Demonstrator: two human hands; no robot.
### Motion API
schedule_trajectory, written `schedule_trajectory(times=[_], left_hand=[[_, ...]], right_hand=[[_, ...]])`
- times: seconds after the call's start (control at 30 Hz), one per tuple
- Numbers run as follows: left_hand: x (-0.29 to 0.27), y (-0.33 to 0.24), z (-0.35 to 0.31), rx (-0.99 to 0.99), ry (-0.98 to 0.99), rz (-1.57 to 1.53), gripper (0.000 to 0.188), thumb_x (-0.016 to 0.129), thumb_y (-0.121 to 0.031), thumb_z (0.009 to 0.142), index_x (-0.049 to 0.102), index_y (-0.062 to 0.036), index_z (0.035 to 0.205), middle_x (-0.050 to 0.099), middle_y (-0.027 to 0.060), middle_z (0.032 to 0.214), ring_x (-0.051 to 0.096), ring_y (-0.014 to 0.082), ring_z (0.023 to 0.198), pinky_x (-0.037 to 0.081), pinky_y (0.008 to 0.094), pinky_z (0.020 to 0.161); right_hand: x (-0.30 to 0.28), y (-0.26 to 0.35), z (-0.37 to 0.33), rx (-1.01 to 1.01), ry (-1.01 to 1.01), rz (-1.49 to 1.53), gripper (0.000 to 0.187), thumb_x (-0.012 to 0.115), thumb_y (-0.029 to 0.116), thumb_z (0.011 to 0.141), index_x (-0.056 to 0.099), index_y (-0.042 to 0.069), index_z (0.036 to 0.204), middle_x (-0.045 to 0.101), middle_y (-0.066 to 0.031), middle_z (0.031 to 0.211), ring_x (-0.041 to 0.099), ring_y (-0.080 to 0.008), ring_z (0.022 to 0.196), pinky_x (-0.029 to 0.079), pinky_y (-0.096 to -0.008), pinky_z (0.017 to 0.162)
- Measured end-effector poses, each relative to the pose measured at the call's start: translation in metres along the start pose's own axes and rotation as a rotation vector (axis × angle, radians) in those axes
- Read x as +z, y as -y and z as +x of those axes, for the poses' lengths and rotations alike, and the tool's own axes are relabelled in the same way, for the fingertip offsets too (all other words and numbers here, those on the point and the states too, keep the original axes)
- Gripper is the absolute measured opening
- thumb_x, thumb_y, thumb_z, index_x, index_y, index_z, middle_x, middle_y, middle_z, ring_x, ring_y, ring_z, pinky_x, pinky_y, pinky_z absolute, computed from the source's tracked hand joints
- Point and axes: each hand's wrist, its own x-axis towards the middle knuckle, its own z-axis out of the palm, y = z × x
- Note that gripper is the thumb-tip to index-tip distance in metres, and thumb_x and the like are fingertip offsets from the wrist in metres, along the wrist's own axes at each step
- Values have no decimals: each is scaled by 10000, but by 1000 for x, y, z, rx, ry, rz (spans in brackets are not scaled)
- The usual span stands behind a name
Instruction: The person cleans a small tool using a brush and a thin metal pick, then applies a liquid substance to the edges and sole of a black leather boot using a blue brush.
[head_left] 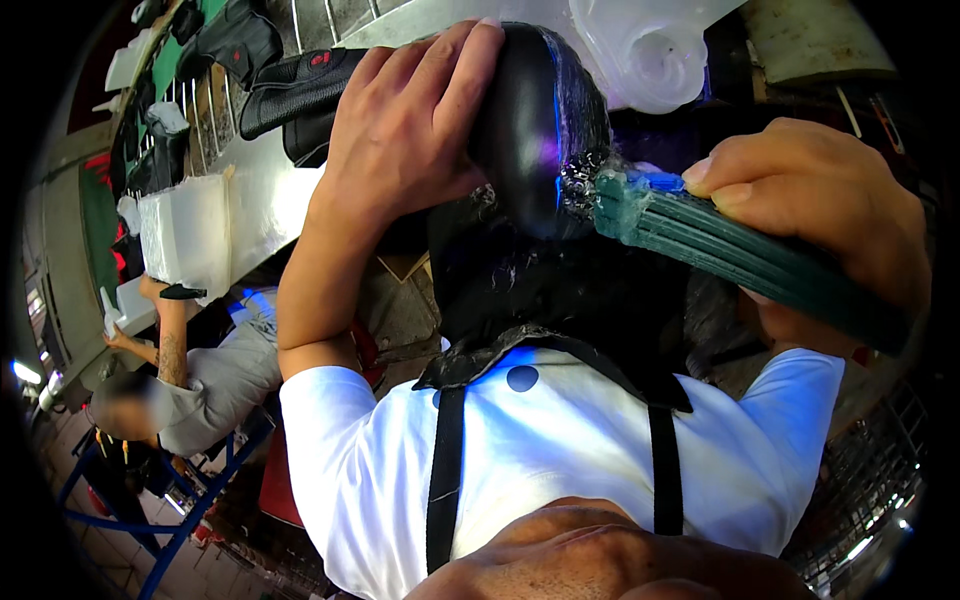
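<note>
My left hand is wrapped over a black leather shoe, its fingers closed across the top near the rounded end. A wet, shiny coat covers the shoe's underside edge, which faces right. My right hand grips a thick green ridged brush handle with its fingers closed round it. Dark, glue-smeared bristles at the handle's tip touch the lower part of that coated edge. Black leather with a small red mark stretches left from under my left hand; my hand hides whether it joins the shoe.
A translucent white plastic container stands just beyond the shoe. Left of me are a pale block, metal rods and more black shoes. A co-worker in grey sits at the lower left. My black apron hangs below the shoe.
</note>
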Motion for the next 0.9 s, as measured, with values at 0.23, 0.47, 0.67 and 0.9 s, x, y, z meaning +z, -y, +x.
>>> schedule_trajectory(times=[0.23,0.47,0.67,0.9], left_hand=[[-30,-9,20,-213,182,-56,1020,873,-377,535,448,-51,1403,712,142,1022,691,324,941,515,404,869],[-51,5,24,-384,317,-239,946,815,-357,541,433,-73,1358,688,201,868,669,424,789,543,473,711],[-48,18,25,-409,340,-351,969,822,-391,535,439,-82,1370,689,208,846,667,436,794,543,474,709],[-55,34,12,-460,340,-453,997,851,-384,537,429,-52,1377,692,221,895,666,440,828,542,461,736]], right_hand=[[-6,15,13,-54,-77,-159,234,748,122,804,638,-25,949,700,-232,867,703,-284,704,573,-369,619],[-12,-24,2,73,-64,228,408,691,288,885,644,-54,1102,715,-208,900,727,-272,779,602,-349,699],[52,-71,17,491,-821,1099,451,677,179,903,566,-88,1249,696,-237,1055,728,-290,917,610,-351,852],[28,-67,32,-116,-276,-5,411,734,173,867,628,-79,1174,687,-245,1108,724,-317,946,591,-358,829]])
